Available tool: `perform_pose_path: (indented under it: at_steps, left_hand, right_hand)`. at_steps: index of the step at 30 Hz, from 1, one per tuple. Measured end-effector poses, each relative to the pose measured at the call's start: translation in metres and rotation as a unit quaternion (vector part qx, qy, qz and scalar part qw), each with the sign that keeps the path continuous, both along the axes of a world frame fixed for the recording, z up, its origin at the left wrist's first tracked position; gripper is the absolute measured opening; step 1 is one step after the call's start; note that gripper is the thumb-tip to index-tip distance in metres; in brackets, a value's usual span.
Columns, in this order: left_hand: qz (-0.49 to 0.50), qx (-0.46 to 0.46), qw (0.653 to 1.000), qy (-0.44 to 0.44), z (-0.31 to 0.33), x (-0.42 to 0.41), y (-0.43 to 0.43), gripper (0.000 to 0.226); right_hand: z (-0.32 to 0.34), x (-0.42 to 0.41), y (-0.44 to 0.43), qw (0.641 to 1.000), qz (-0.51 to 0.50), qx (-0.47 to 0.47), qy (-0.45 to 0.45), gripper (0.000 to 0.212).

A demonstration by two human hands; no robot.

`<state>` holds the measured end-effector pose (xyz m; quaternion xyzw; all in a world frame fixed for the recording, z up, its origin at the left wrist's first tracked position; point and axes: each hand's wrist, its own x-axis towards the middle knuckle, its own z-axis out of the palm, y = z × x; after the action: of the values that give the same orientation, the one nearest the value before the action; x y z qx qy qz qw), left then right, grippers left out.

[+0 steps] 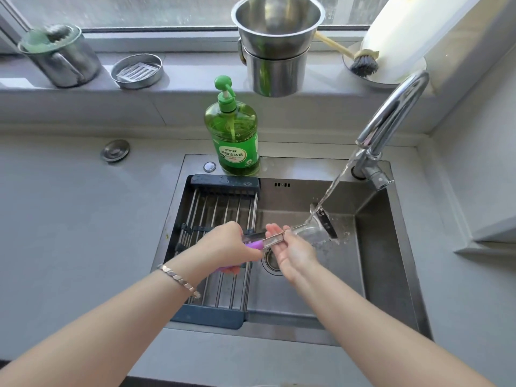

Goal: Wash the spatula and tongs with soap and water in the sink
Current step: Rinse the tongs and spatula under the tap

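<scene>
Glossy steel sink (pixel 379 263); tongs (pixel 326 223) seemingly metal.

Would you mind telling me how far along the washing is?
Nothing looks finished yet. In hand: the left hand grips the tongs by their purple handle while the right hand touches them under the faucet stream. Left: the spatula, not in view; whether soap was used I cannot tell.

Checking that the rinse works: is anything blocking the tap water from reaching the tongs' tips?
Nothing visible does. The stream from the faucet falls straight onto the tongs at their tips. The right hand touches the metal arm further back, and the left hand grips the purple handle.
</scene>
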<state>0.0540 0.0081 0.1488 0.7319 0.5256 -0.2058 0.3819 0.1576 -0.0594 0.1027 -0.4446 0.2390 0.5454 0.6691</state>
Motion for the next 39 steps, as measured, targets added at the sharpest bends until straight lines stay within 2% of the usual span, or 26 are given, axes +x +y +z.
perform_pose_path:
  at_steps: [2, 4, 6, 7, 9, 11, 12, 14, 16, 17, 18, 21, 23, 26, 27, 29, 33, 35, 37, 39]
  left_hand:
    - [-0.022, 0.070, 0.997, 0.036, -0.005, 0.004, -0.006, 0.024]
    - [-0.010, 0.112, 0.993, 0.035, -0.011, 0.002, -0.008, 0.025]
    - [0.016, 0.112, 0.993, 0.015, -0.016, -0.004, -0.006, 0.025]
    - [0.022, 0.115, 0.993, 0.013, -0.017, -0.008, -0.005, 0.023]
    - [0.031, 0.135, 0.990, 0.019, -0.018, -0.018, -0.002, 0.025]
    - [0.041, 0.150, 0.988, 0.012, -0.019, -0.026, 0.000, 0.021]
    - [0.045, 0.151, 0.987, 0.005, -0.018, -0.028, -0.001, 0.021]
    - [0.043, 0.161, 0.986, -0.002, -0.017, -0.030, -0.003, 0.031]
    - [0.026, 0.179, 0.984, -0.002, -0.016, -0.030, -0.006, 0.030]
    - [0.013, 0.189, 0.982, 0.002, -0.015, -0.029, -0.007, 0.026]
    - [0.000, 0.199, 0.980, 0.006, -0.014, -0.030, -0.008, 0.023]
    - [-0.011, 0.209, 0.978, 0.014, -0.013, -0.033, -0.009, 0.023]
    - [-0.009, 0.206, 0.978, 0.017, -0.012, -0.034, -0.010, 0.022]
    - [-0.013, 0.204, 0.979, 0.015, -0.011, -0.035, -0.011, 0.021]
    - [-0.014, 0.203, 0.979, 0.012, -0.009, -0.035, -0.011, 0.021]
    - [-0.019, 0.204, 0.979, 0.012, -0.004, -0.035, -0.013, 0.022]
    - [-0.062, 0.244, 0.968, 0.014, 0.001, -0.033, -0.020, 0.025]
    - [-0.109, 0.297, 0.948, 0.019, 0.004, -0.029, -0.019, 0.024]
    - [-0.170, 0.351, 0.920, 0.023, 0.007, -0.023, -0.019, 0.020]
    - [-0.242, 0.417, 0.876, 0.025, 0.005, -0.019, -0.020, 0.030]
  right_hand:
    - [0.006, -0.004, -0.001, 1.000, 0.002, -0.008, -0.005, 0.020]
    - [0.010, -0.003, -0.002, 0.997, 0.039, -0.041, -0.047, 0.015]
    - [0.011, 0.003, -0.008, 0.973, 0.142, -0.102, -0.152, 0.013]
    - [0.012, 0.008, -0.013, 0.947, 0.199, -0.130, -0.218, 0.014]
    - [0.010, 0.020, -0.025, 0.868, 0.264, -0.171, -0.384, 0.014]
    - [0.008, 0.033, -0.032, 0.765, 0.269, -0.174, -0.559, 0.019]
    - [0.007, 0.039, -0.033, 0.717, 0.281, -0.157, -0.618, 0.026]
    - [-0.002, 0.047, -0.028, 0.630, 0.368, -0.128, -0.672, 0.041]
    - [-0.014, 0.055, -0.020, 0.565, 0.462, -0.141, -0.668, 0.052]
    - [-0.018, 0.062, -0.016, 0.551, 0.489, -0.149, -0.659, 0.055]
    - [-0.021, 0.069, -0.011, 0.556, 0.509, -0.152, -0.640, 0.055]
    - [-0.026, 0.083, 0.000, 0.607, 0.530, -0.149, -0.573, 0.048]
    - [-0.029, 0.074, 0.002, 0.587, 0.538, -0.160, -0.584, 0.053]
    - [-0.026, 0.054, -0.003, 0.531, 0.551, -0.106, -0.634, 0.054]
    - [-0.027, 0.056, -0.003, 0.536, 0.548, -0.092, -0.635, 0.051]
    - [-0.028, 0.069, 0.001, 0.591, 0.528, -0.129, -0.596, 0.045]
    - [-0.031, 0.089, 0.003, 0.721, 0.474, -0.252, -0.439, 0.070]
    - [-0.025, 0.089, -0.001, 0.808, 0.443, -0.265, -0.284, 0.072]
    - [-0.025, 0.091, -0.003, 0.890, 0.377, -0.224, -0.122, 0.070]
    - [-0.030, 0.094, -0.007, 0.941, 0.286, -0.179, -0.011, 0.073]
